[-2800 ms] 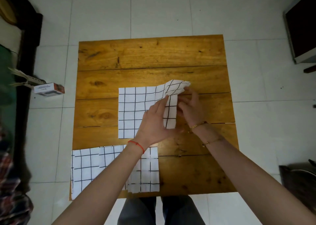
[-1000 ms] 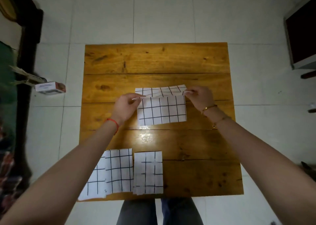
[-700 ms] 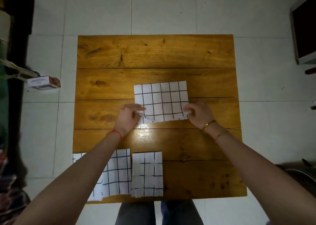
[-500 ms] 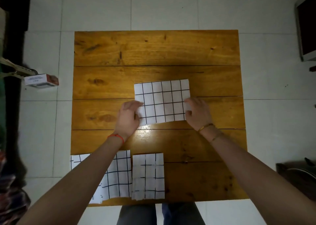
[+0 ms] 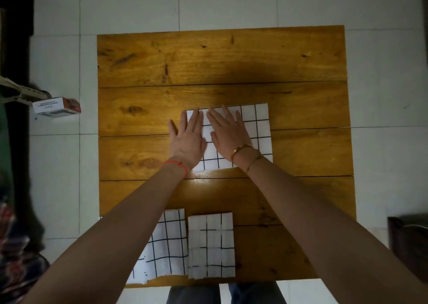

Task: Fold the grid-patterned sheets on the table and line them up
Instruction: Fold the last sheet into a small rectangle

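Pressing my left hand [image 5: 187, 139] flat, fingers straight, on the nine o'clock edge of the folded grid sheet [image 5: 259, 130] at the wooden table's [image 5: 301, 72] centre, I lay my right hand [image 5: 228, 132] flat beside it, two folded sheets [image 5: 210, 246] lying at six o'clock.

A square wooden plank table [image 5: 148, 199] stands on pale floor tiles. Near its middle lies a grid-patterned sheet [image 5: 260, 127], flat. Along the near edge lie two more side by side: a folded sheet [image 5: 210, 246] and a left sheet [image 5: 170, 248], its left part possibly hanging over, hidden by an arm.
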`<action>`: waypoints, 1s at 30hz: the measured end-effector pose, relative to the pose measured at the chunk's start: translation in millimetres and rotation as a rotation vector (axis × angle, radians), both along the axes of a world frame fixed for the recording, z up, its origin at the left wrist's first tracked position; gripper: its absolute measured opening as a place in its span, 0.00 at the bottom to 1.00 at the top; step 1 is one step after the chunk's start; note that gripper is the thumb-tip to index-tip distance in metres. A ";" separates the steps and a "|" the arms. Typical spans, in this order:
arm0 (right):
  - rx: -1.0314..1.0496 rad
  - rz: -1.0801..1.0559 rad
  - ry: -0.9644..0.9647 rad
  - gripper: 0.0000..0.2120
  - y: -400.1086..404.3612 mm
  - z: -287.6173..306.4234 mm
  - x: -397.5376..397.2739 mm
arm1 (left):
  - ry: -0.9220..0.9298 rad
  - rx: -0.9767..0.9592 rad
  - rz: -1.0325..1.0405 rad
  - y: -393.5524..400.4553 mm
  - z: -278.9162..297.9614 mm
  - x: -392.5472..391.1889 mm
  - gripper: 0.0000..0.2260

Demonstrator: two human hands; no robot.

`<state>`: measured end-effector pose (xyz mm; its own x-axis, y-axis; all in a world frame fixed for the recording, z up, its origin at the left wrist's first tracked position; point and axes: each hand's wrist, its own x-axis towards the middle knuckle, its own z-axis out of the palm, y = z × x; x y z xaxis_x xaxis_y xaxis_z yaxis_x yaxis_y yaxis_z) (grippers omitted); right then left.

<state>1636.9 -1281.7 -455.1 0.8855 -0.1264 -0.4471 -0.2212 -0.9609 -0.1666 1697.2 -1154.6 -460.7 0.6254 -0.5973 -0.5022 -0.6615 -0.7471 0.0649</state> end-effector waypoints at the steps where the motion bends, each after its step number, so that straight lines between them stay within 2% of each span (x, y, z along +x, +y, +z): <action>1: -0.020 0.002 -0.009 0.26 -3.3 -2.1 -4.9 | 0.004 -0.006 -0.006 2.8 -0.4 1.0 0.30; 9: -0.134 -0.279 -0.032 0.25 -73.4 -6.0 -57.3 | 0.016 0.000 -0.004 11.0 -2.9 5.1 0.31; 12: -0.146 -0.275 -0.058 0.24 -87.6 -5.2 -62.7 | 0.011 -0.005 0.015 11.0 -3.6 4.0 0.31; 15: -0.112 -0.292 -0.145 0.22 -90.8 -6.2 -54.4 | -0.001 0.010 0.018 10.3 -2.7 3.6 0.31; 19: -0.012 -0.495 -0.273 0.19 -94.6 -2.5 -43.4 | -0.027 0.035 0.001 7.2 0.5 3.3 0.32; 21: -0.009 -0.532 -0.255 0.19 -97.0 0.4 -37.1 | -0.026 -0.025 0.027 7.2 3.9 0.6 0.32; 26: -0.083 -0.433 -0.134 0.19 -94.1 1.6 -26.0 | -0.098 -0.270 0.017 7.7 9.4 -20.6 0.28; 30: -0.146 -0.461 -0.163 0.14 -90.6 -4.2 -25.0 | -0.029 -0.328 0.083 6.2 8.7 -41.3 0.24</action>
